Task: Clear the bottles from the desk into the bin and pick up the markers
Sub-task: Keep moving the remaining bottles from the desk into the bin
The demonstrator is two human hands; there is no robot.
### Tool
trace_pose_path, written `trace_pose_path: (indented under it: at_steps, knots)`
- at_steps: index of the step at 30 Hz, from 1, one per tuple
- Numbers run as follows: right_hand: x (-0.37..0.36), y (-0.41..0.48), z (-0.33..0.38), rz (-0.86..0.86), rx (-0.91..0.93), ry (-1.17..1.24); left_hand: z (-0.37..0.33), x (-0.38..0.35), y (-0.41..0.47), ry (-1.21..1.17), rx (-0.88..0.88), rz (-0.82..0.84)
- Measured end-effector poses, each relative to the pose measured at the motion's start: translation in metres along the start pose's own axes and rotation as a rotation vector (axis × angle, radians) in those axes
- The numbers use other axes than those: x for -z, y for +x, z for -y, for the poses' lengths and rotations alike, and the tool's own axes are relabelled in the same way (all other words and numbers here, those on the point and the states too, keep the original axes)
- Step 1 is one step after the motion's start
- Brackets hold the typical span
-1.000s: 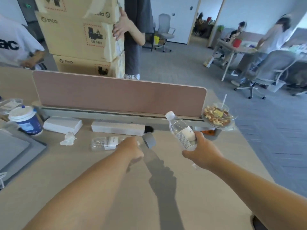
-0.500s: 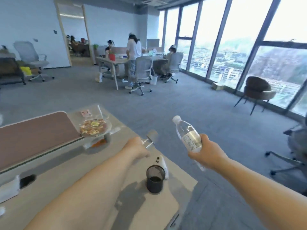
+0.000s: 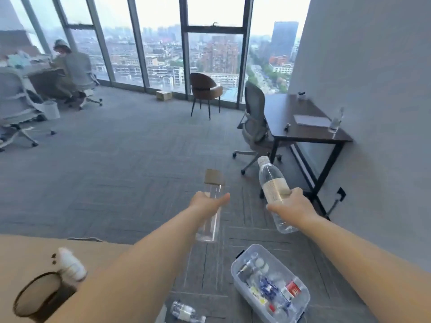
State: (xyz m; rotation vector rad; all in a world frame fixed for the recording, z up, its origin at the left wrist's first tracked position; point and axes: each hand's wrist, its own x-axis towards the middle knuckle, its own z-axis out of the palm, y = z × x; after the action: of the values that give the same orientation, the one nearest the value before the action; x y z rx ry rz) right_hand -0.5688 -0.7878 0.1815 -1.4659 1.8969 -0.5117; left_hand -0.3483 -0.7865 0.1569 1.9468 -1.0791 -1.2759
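My left hand (image 3: 206, 202) grips a clear square bottle with a grey-brown cap (image 3: 213, 183), held upright over the carpet. My right hand (image 3: 290, 205) holds a clear water bottle with a white cap and pale label (image 3: 272, 185), tilted left. Below my right forearm a clear plastic bin (image 3: 235, 268) sits on the floor with several crushed bottles and wrappers inside. One more plastic bottle (image 3: 186, 312) lies on the carpet left of the bin. The desk corner (image 3: 28, 250) shows at lower left. No markers are visible.
On the desk corner stand a dark mesh pen cup (image 3: 39, 297) and a small white bottle (image 3: 70, 264). A dark desk (image 3: 279, 117) with a grey office chair (image 3: 254, 122) stands by the right wall. A person sits at a far-left desk; a brown chair (image 3: 204, 89) faces the windows.
My view has swung right, away from the desk, towards the floor and the bin. Both hands moved with it, each still holding its bottle, now out over the carpet.
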Motion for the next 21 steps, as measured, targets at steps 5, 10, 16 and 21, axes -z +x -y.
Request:
trace_pose_path:
  at_steps: [5,10,16,21]
  knots:
    - [0.009,0.037,-0.098,0.080,-0.239,-0.083,0.009,-0.104,0.035,-0.122,0.253,0.128]
    - [-0.031,0.073,-0.191,0.157,-0.402,-0.097,0.060,-0.169,0.073,-0.246,0.466,0.198]
    - [-0.087,0.112,-0.261,0.267,-0.444,-0.114,0.120,-0.203,0.099,-0.235,0.608,0.186]
    - [-0.099,0.161,-0.276,0.198,-0.431,-0.185,0.148,-0.195,0.117,-0.253,0.651,0.163]
